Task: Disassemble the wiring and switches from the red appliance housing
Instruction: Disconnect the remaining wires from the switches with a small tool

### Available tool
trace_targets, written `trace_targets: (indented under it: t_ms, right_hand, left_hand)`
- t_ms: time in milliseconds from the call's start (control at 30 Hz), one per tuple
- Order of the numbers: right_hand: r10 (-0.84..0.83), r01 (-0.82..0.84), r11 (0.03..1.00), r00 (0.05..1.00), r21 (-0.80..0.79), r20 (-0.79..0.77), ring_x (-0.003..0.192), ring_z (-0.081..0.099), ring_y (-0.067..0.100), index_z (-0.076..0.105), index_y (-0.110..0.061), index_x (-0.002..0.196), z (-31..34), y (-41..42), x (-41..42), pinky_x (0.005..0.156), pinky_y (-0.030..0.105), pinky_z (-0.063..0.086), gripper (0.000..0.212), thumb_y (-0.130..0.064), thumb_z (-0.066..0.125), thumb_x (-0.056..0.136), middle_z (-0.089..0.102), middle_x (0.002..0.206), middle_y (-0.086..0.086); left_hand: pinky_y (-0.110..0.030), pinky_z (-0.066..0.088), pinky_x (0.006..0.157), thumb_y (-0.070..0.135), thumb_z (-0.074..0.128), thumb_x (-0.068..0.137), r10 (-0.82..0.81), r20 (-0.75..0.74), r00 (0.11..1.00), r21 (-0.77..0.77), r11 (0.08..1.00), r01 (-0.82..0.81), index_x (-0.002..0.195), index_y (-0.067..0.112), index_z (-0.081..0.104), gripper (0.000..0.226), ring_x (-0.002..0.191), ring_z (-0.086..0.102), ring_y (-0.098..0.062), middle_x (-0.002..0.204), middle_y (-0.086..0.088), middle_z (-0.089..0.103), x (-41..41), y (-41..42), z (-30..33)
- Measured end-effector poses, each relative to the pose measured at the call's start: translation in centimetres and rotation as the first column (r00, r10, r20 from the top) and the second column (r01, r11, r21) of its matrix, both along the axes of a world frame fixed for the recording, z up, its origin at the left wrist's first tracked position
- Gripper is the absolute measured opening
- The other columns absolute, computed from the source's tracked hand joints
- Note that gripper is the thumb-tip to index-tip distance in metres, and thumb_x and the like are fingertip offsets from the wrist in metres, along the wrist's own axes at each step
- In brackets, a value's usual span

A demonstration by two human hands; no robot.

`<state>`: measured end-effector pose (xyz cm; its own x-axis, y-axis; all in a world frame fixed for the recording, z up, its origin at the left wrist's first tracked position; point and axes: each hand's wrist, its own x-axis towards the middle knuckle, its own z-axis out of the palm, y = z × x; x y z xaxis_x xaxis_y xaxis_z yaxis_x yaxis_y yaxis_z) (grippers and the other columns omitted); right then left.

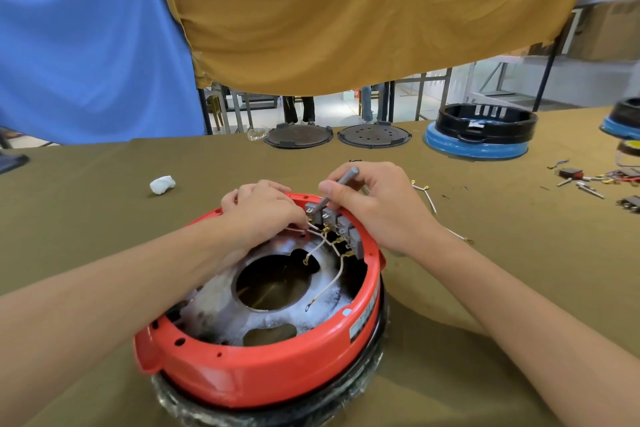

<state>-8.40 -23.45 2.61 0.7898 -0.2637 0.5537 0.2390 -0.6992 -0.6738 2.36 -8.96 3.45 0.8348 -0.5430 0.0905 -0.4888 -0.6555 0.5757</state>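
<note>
Red housing [263, 367] is steadied at its far rim by the left hand [266, 210], seemingly pinching a white wire [317, 248], while a grey tool [337, 185] is gripped by the right hand [377, 204] against the switches [337, 220].

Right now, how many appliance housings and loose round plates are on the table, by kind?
Red housing: 1
Black housings on blue bases: 2, the right one cut off at the frame edge
Dark round plates: 2
Total: 5
</note>
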Motion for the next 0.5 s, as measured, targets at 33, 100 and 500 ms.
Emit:
trace_targets:
  t_ms: [33, 100, 500]
  right_hand:
    - [-0.002, 0.002, 1.0, 1.0, 0.006, -0.002, 0.069, 0.067, 0.007, 0.075, -0.018, 0.08, -0.01, 0.04, -0.01, 0.067, 0.019, 0.05, 0.017, -0.025, 0.068, 0.094, 0.073, 0.07, -0.005]
    - [-0.001, 0.002, 1.0, 1.0, -0.018, 0.008, 0.07, 0.067, 0.008, 0.075, -0.018, 0.081, -0.03, 0.14, -0.2, 0.067, 0.021, 0.051, 0.017, -0.026, 0.068, 0.094, 0.073, 0.071, -0.005]
    - [-0.008, -0.003, 0.974, 0.999, -0.229, -0.047, 0.076, 0.065, 0.014, 0.077, -0.023, 0.092, 0.52, 0.33, -0.83, 0.074, 0.044, 0.053, 0.016, -0.034, 0.066, 0.094, 0.072, 0.078, -0.005]
  left_hand:
    - [-0.029, 0.014, 0.108, 0.029, 0.071, 0.08, 0.0, 0.002, 1.0, 0.003, 1.0, 0.0, 0.082, 0.033, 0.075, 0.006, 0.123, 0.031, -0.008, 0.127, 0.02, 0.05, 0.01, -0.02, 0.04]
    - [-0.029, 0.014, 0.108, 0.03, 0.071, 0.08, 0.0, 0.009, 1.0, 0.016, 1.0, 0.0, 0.085, 0.033, 0.076, 0.007, 0.122, 0.03, -0.008, 0.128, 0.02, 0.049, 0.05, -0.06, 0.07]
    - [-0.027, 0.017, 0.103, 0.034, 0.072, 0.077, 0.031, 0.012, 0.999, 0.013, 0.999, -0.031, 0.104, 0.03, 0.071, 0.027, 0.124, 0.031, -0.009, 0.126, 0.018, 0.05, 0.48, -0.3, -0.19]
